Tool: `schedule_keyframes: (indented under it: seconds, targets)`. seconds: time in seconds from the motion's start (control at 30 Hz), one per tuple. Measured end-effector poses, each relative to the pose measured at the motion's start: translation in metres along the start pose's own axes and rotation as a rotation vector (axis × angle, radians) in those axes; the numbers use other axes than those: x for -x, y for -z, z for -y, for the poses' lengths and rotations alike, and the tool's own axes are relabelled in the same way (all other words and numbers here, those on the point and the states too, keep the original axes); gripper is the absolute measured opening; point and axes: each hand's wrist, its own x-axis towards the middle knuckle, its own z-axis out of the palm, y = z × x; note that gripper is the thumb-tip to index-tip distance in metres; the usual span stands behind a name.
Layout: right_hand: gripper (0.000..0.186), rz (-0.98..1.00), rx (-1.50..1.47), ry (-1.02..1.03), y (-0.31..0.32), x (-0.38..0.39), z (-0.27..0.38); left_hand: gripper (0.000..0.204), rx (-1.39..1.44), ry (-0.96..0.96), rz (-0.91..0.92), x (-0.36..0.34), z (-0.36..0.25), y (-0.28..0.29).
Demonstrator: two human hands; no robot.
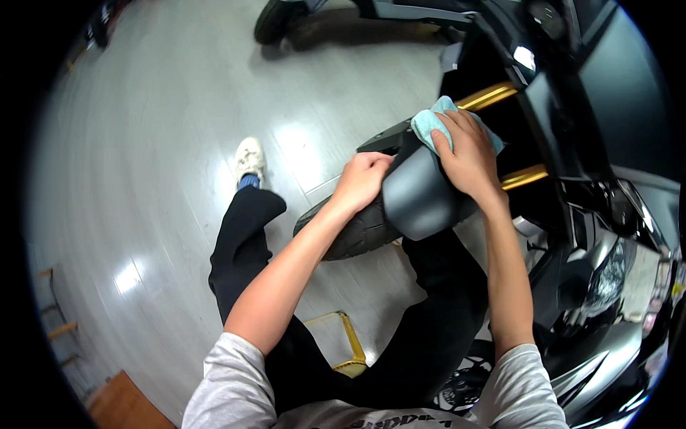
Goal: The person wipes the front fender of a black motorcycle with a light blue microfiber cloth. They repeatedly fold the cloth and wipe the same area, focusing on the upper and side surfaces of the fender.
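The dark grey front fender (420,200) of a motorcycle sits between my arms, over a black tyre (357,234). On the fender's far right part lies a light blue cloth (430,126), pressed down by my right hand (468,156), whose fingers bend over it. My left hand (363,179) grips the fender's left edge, fingers curled at a black part there; the fingertips are hidden. Gold fork tubes (489,96) rise behind the cloth, with a second gold tube (525,176) right of my right wrist.
Dark body panels (622,86) of the motorcycle fill the upper right. Part of another vehicle with a black wheel (275,21) stands at the top. A yellow stool frame (349,336) shows between my legs. Another motorcycle (600,365) is close at the lower right.
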Motion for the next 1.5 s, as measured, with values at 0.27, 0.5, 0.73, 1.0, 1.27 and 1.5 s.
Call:
schedule_keyframes:
  seconds: [0.27, 0.5, 0.73, 1.0, 1.27, 1.5]
  targets:
    - [0.048, 0.435, 0.005, 0.230, -0.013, -0.066, 0.000, 0.040, -0.516, -0.079, -0.045, 0.018, -0.022, 0.005]
    - [0.050, 0.860, 0.201, 0.050, -0.053, -0.126, 0.006, 0.045, -0.509, 0.018, 0.010, 0.020, -0.014, 0.001]
    - [0.063, 1.325, 0.330, 0.127, -0.118, -0.139, 0.029, 0.052, -0.484, 0.095, 0.067, 0.020, -0.018, 0.003]
    - [0.054, 1.261, 0.242, 0.279, -0.114, -0.138, 0.032, 0.052, -0.470, 0.103, 0.083, 0.018, -0.018, 0.006]
    - [0.035, 0.642, 0.329, 0.122, -0.042, -0.100, 0.024, 0.042, -0.408, 0.053, 0.009, 0.017, -0.017, 0.004]
    - [0.034, -0.040, -0.110, 0.106, -0.001, -0.004, 0.006, 0.034, -0.159, -0.137, -0.101, 0.005, -0.008, -0.006]
